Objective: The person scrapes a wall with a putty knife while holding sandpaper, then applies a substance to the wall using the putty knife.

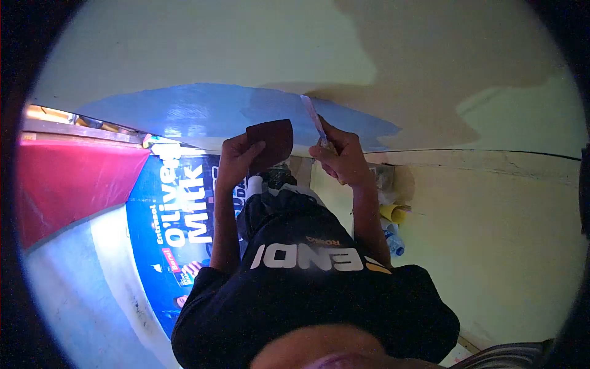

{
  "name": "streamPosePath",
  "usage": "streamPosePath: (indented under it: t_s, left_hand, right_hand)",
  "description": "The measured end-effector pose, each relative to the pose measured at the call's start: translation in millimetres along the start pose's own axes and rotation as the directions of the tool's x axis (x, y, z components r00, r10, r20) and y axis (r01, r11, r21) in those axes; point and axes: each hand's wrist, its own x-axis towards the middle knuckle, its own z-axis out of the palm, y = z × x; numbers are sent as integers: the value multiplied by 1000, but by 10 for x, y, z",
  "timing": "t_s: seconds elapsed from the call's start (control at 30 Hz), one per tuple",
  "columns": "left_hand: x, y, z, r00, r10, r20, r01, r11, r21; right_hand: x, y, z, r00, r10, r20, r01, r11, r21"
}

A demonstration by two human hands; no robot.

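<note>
Head view, the only one I've got: left hand (236, 161) is raised in front of the body. Its fingers (232, 144) are pinching a dark reddish-brown sandpaper sheet (275, 140), with the thumb on the near face and the other fingers curled round the left edge. The sheet is held up, overlapping the lower edge of the blue painted patch (196, 111) on the cream surface (184, 43). I can't tell if it touches the paint. The right hand (345, 161) is just beside it, with the fingers closed tight round the handle of a scraper (312, 117). The thin blade points up and left, and its tip sits at the edge of the blue patch. The two hands are near each other but apart. Below them I see the person's black shirt (307, 295) with white lettering. On the left are a blue printed banner (153, 246) and a red sheet (67, 184). To the right of the right forearm, a yellow object (394, 213) and a plastic bottle (396, 243) lie against the cream surface.
</note>
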Motion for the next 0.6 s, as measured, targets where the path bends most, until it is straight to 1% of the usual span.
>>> streamPosePath:
  t_s: [0.07,0.1,0.17,0.2,0.27,0.3,0.37,0.4,0.47,0.5,0.57,0.6]
  left_hand:
    - [-2,2,14,1000,18,5,-18,1000,-5]
    - [1,-4,13,1000,-1,3,1,1000,4]
    - [16,-15,7,999,-40,-2,40,999,22]
    - [19,-12,10,1000,-29,1,29,999,16]
    - [20,-2,16,1000,-6,3,6,1000,2]
    - [24,-3,14,1000,-19,5,19,1000,15]
    - [37,-1,13,999,-43,9,42,998,39]
    - [28,29,31,999,-49,10,49,999,6]
    - [0,107,73,998,-58,4,58,996,-60]
    - [-6,112,75,999,-49,-11,48,997,-60]
    - [-19,109,92,999,-33,-28,31,998,-58]
    - [-14,65,81,999,-35,-28,34,999,-23]
  right_hand:
    - [6,-8,6,1000,7,-3,-7,999,-37]
    - [10,-10,12,1000,10,-6,-11,998,-54]
    - [28,-46,21,1000,-8,10,8,999,-35]
    - [38,-62,28,1000,-17,17,17,1000,-25]
    - [91,-73,27,998,-50,35,53,994,-96]
    - [103,-75,32,997,-64,43,70,989,-131]
    - [98,-101,85,998,-61,15,63,988,-139]
    - [92,-109,106,998,-61,2,61,988,-142]
    - [40,-77,105,1000,11,-1,-11,999,-35]
    - [31,-64,94,999,49,3,-49,999,17]
    - [41,-77,107,1000,18,12,-18,1000,4]
    - [41,-83,112,1000,1,11,-1,1000,-2]
